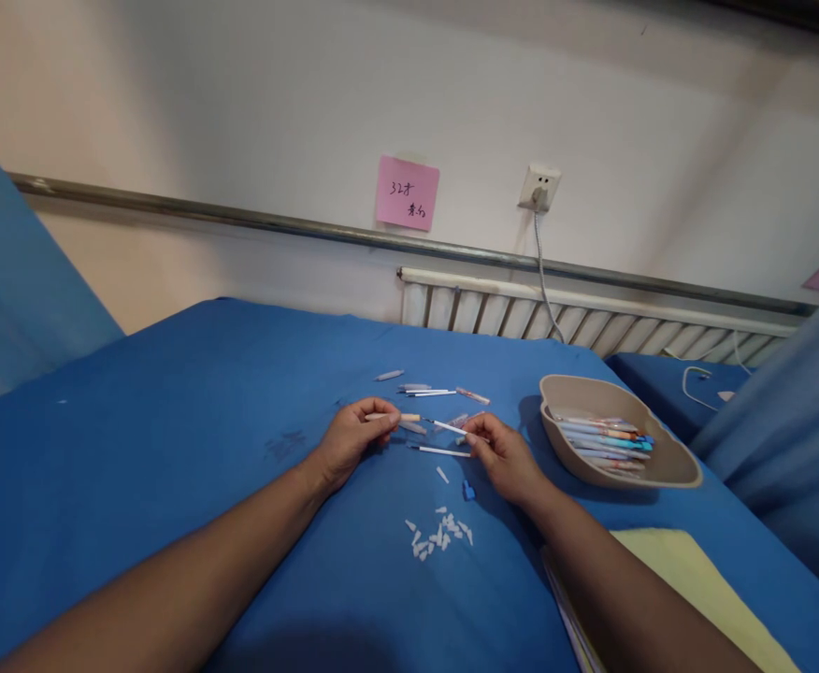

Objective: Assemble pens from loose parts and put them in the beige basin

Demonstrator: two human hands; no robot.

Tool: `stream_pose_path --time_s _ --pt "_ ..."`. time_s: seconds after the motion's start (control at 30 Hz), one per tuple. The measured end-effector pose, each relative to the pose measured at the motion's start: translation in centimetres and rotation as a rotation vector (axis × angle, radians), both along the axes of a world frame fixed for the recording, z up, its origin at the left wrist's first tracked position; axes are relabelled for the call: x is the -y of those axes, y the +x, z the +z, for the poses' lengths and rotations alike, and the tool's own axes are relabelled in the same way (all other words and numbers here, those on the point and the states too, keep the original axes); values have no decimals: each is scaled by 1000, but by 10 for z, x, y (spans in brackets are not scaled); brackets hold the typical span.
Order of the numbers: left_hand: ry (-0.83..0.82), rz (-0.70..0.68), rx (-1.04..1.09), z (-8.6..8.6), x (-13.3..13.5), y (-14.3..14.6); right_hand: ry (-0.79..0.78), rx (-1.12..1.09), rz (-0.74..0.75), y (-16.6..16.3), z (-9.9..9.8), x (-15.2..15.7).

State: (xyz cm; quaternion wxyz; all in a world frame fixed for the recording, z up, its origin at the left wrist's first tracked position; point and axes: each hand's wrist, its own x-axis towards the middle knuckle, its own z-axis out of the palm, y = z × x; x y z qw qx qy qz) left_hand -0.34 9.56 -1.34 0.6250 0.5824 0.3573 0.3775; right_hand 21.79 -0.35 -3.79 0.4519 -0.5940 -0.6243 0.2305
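My left fingers [382, 426] clamp a barrel [410, 418], my right fingers [481, 436] a refill [449, 428], unjoined; loose tips [445, 541] remain toward the surface's [494, 608] near edge.

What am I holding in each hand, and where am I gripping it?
Left hand: a tan pen barrel, pinched around its middle. Right hand: a thin white refill, held toward the end away from its tip.
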Motion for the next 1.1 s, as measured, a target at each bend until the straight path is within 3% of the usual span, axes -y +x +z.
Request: stream_pose_path --time_s 0.43,1.1 --pt "0 -20 -14 -4 -3 -1 16 -25 -1 0 -1 0" --pt "211 -86 -241 0 6 2 38 10 38 -8 2 3"
